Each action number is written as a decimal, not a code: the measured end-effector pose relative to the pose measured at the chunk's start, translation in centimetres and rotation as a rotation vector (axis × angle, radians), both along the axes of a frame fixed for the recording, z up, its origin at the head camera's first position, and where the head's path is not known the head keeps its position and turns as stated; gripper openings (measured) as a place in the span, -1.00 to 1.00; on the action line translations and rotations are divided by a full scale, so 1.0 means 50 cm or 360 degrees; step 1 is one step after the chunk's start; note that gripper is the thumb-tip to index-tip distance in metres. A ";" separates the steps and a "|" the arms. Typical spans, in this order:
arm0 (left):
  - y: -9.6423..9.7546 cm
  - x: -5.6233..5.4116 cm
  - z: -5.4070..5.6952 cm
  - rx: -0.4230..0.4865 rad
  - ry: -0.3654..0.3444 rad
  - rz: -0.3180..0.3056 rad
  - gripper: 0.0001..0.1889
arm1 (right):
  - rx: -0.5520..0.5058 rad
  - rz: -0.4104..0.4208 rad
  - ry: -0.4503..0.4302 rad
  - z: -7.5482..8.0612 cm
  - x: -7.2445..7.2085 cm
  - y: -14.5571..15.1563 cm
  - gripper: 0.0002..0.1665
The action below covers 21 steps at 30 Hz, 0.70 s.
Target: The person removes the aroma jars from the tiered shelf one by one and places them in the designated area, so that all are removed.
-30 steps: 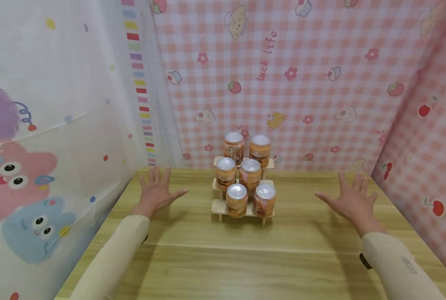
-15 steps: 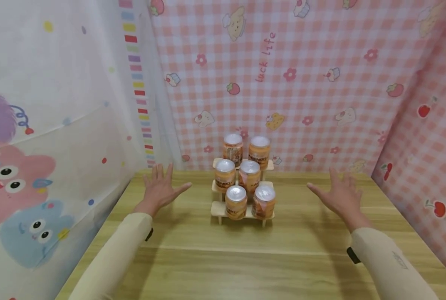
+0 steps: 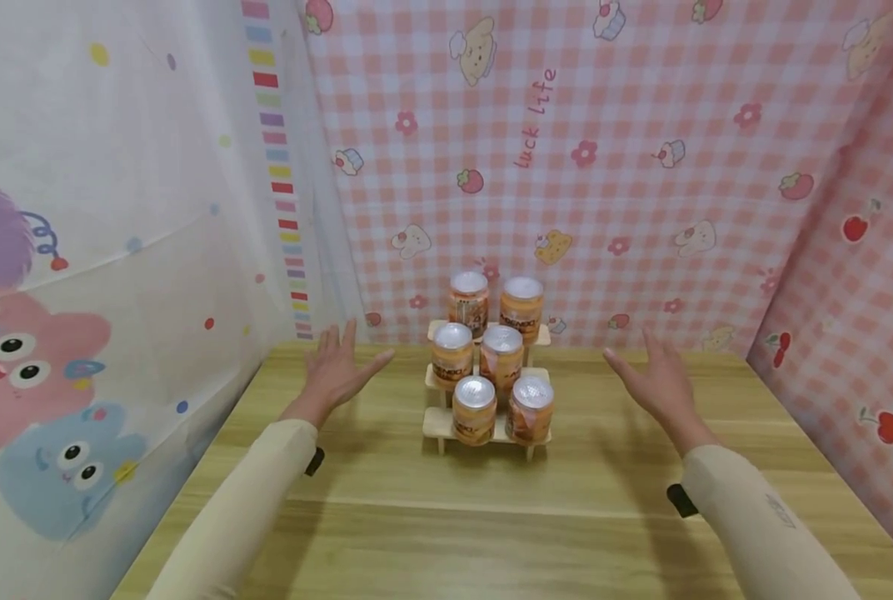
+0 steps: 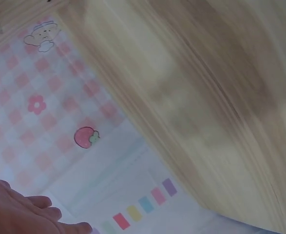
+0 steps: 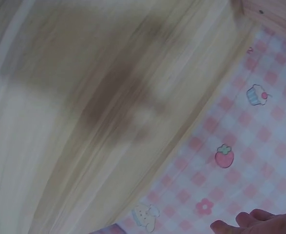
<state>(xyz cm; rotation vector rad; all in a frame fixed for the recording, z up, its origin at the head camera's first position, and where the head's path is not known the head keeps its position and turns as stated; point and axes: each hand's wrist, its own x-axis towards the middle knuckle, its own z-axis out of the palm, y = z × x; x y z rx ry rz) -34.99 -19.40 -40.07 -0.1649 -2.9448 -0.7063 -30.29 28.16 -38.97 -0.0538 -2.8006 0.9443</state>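
Observation:
Several orange cans with silvery lids stand in pairs on a small three-step wooden rack [image 3: 437, 423]. One front can [image 3: 474, 417] is on the lowest step, and a rear can [image 3: 521, 308] is on the top step. To the rack's left, my left hand [image 3: 334, 371] is held above the table with fingers spread and thumb pointing toward the cans. My right hand [image 3: 660, 379] mirrors it on the right, fingers extended. Neither hand touches the rack or a can. Both wrist views show only fingertips at a lower corner, with nothing held.
The wooden table [image 3: 446, 542] runs back to a pink checked cloth [image 3: 604, 200] behind the rack. A white cartoon-print cloth [image 3: 154, 317] hangs at the left, and a cherry-print checked cloth [image 3: 866, 333] at the right.
Both hands have moved inward toward the rack, the right one farther to the left than the left one to the right. The cans and rack have stayed in place.

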 end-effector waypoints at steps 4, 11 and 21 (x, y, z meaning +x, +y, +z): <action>0.010 0.000 0.010 0.0102 -0.0025 0.0004 0.14 | -0.0125 0.0020 -0.0037 0.005 -0.009 -0.019 0.16; 0.029 -0.006 0.027 0.0260 -0.0010 -0.0005 0.10 | -0.0403 0.0034 -0.0097 0.015 -0.030 -0.058 0.09; 0.063 -0.030 0.047 0.0766 -0.0056 -0.0060 0.16 | -0.0677 0.0024 -0.0198 0.019 -0.058 -0.107 -0.05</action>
